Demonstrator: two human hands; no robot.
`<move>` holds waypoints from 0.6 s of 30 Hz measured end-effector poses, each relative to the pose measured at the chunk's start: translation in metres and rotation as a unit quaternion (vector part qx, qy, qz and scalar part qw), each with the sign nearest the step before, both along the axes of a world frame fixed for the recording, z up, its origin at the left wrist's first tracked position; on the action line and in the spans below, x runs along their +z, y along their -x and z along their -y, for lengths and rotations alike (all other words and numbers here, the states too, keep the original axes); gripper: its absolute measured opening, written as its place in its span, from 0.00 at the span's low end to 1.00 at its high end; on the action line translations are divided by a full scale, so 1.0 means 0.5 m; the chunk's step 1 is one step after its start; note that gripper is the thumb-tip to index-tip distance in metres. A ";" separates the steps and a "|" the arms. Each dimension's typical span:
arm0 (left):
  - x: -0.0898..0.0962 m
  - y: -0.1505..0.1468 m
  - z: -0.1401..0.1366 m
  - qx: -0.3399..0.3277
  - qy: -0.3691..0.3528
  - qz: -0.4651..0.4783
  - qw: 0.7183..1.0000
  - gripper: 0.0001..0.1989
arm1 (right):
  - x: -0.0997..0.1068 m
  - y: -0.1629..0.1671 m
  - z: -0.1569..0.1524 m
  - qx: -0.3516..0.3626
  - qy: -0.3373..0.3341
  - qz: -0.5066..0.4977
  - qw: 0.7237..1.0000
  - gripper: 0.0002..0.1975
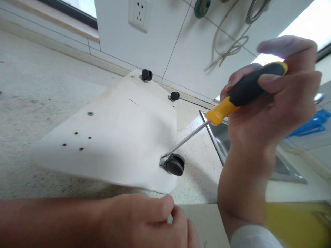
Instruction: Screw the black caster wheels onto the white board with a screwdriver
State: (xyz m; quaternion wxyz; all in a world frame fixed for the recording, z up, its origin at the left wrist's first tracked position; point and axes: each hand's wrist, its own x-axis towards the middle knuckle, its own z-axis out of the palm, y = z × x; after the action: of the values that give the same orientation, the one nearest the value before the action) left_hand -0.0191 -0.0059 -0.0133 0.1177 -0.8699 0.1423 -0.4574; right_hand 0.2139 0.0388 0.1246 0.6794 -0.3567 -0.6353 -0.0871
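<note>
We note the screwdriver (pixel 232 103) in the right hand (pixel 271 103), fingers wrapped tight round its black and yellow handle. Its long axis slants from upper right down to lower left; the thin steel shaft points down at the metal mounting plate of the nearest caster wheel (pixel 175 164), tip touching there. The tip itself is too small for us to make out, and any screw beneath it is hidden.

That caster sits at the near right corner of a white board (pixel 116 137), which lies flat on the speckled countertop (pixel 33 89). Two more casters (pixel 146 74) stand at the far edge; the near left corner shows only small dark holes.

The left hand (pixel 144 220) is at the bottom edge, fingertips pinched together just beside the board's near edge; whether it holds anything we cannot tell, and part of it is cut off by the frame.

A steel sink (pixel 284 168) lies right of the board, largely hidden behind the right forearm. A wall socket (pixel 139 13) is cut off at the top.
</note>
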 end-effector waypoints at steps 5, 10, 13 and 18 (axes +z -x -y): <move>0.101 0.017 0.018 0.212 0.362 0.113 0.901 0.05 | 0.023 -0.012 0.017 0.038 -0.017 -0.060 0.997 0.03; 0.130 0.013 -0.011 0.210 0.584 0.033 0.783 0.23 | 0.031 -0.013 0.032 0.088 -0.014 -0.110 0.990 0.11; 0.124 -0.003 0.002 0.126 0.673 -0.017 0.729 0.31 | 0.025 -0.017 0.026 0.091 -0.019 -0.114 0.989 0.13; 0.125 -0.016 0.033 0.083 0.728 -0.058 0.678 0.30 | 0.046 -0.013 0.039 0.077 -0.040 -0.150 0.985 0.10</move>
State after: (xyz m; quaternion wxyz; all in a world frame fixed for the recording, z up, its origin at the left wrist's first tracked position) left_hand -0.0109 -0.0224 0.0492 -0.5238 -0.7139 -0.3019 -0.3533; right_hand 0.2202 0.0192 0.1476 0.7856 -0.2880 -0.5477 -0.0053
